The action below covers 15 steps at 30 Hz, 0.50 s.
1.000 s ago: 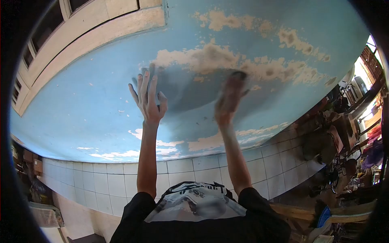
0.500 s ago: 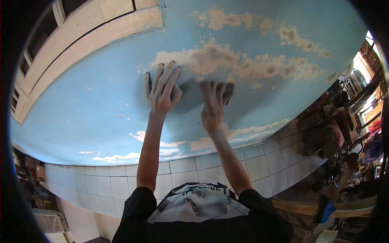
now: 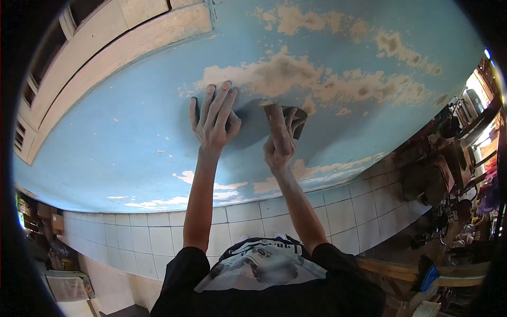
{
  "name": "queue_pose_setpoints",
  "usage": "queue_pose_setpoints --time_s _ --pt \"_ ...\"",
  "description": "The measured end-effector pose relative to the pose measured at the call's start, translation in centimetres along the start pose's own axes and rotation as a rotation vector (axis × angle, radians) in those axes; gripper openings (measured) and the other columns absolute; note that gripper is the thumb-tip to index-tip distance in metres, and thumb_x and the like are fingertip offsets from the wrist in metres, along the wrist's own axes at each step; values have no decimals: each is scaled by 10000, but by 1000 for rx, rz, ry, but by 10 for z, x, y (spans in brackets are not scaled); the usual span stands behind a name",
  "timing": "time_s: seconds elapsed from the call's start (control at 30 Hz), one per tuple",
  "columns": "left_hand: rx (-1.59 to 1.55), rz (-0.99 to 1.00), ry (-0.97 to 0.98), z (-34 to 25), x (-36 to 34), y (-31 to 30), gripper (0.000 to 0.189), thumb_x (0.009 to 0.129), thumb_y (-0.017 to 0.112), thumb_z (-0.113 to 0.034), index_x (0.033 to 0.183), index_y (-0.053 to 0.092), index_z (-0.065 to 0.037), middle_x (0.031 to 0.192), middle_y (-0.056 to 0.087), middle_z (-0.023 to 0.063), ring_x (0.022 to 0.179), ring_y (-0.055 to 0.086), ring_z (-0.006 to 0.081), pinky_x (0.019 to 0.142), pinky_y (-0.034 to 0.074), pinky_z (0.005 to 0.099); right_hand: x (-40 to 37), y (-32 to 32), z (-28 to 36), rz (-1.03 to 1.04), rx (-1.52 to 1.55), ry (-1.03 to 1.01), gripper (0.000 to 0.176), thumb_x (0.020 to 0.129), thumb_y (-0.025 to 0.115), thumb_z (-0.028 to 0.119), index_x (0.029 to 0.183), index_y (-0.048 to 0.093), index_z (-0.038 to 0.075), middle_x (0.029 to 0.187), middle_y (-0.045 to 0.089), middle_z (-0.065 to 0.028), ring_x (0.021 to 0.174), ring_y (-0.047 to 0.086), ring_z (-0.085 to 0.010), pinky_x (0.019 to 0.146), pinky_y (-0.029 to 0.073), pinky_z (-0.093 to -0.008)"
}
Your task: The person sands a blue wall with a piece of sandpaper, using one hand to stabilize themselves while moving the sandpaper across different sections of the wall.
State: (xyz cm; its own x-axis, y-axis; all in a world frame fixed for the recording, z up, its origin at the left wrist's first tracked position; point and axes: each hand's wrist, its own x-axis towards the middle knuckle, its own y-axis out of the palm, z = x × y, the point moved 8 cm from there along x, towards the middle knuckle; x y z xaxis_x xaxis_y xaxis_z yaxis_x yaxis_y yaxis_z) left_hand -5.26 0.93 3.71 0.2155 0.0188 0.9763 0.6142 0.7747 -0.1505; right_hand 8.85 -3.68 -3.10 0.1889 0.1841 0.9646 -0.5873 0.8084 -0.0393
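A dark sheet point(image 3: 296, 116), much like sandpaper, lies pressed against the blue wall point(image 3: 121, 142) at the lower edge of a big patch where the paint has come off point(image 3: 274, 74). The right hand point(image 3: 279, 142) is clenched on the sheet, fingers over its left part and palm toward the wall. Just left of the sheet, the left hand point(image 3: 214, 124) is released and holds nothing. It lies flat on the paint with its fingers stretched upward and slightly spread, fingertips touching the bare patch.

More bare patches point(image 3: 391, 45) run up and to the right of the sheet, and smaller ones point(image 3: 211, 187) lie below it. Further below the sheet the paint ends at a band of white tiles point(image 3: 253, 222). Up and to the left of the sheet is a pale wooden window frame point(image 3: 121, 42). Far to its right stands a crowd of dark household clutter point(image 3: 438, 174), too small to tell apart. Well below the sheet is the person's black shirt point(image 3: 343, 296) with a grey print; the lettering on it cannot be read.
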Motion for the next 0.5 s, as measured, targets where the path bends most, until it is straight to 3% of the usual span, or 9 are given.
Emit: queue_pose_setpoints --time_s 0.1,0.2,0.27,0.4,0.5 --pt "10 2 -7 1 -1 0 419 711 481 -60 1101 620 -118 1230 565 21 1206 472 237 1080 187 449 -9 -4 0 19 2 71 437 770 408 -100 1171 546 2 1205 547 -192 1196 427 -416 1015 258 -593" --pt "3 -8 -22 1 -1 1 417 711 472 -57 1097 621 -114 1227 567 20 1204 474 237 1079 187 451 -22 5 2 198 -184 -3 429 768 422 -60 1175 545 -6 1203 550 -187 1193 441 -400 1013 214 -626" --pt "-3 -4 -27 1 -1 0 419 709 468 -53 1094 622 -110 1224 569 20 1202 476 237 1079 187 452 -13 2 -6 62 -118 90 601 667 445 -11 1247 526 122 1256 529 -125 1235 411 -365 1017 181 -638" --pt "-11 -9 -21 0 0 -2 422 695 476 -47 1087 624 -102 1212 579 23 1198 481 237 1082 184 442 7 1 -2 -30 -124 56 551 713 435 10 1248 522 108 1262 525 -123 1240 409 -357 1013 180 -642" --pt "-5 -43 -17 1 2 -2 423 688 481 -45 1083 625 -95 1199 588 30 1195 485 239 1080 186 437 -16 10 -4 116 -176 10 540 677 378 -119 1165 567 11 1208 550 -182 1224 404 -407 1025 186 -622"
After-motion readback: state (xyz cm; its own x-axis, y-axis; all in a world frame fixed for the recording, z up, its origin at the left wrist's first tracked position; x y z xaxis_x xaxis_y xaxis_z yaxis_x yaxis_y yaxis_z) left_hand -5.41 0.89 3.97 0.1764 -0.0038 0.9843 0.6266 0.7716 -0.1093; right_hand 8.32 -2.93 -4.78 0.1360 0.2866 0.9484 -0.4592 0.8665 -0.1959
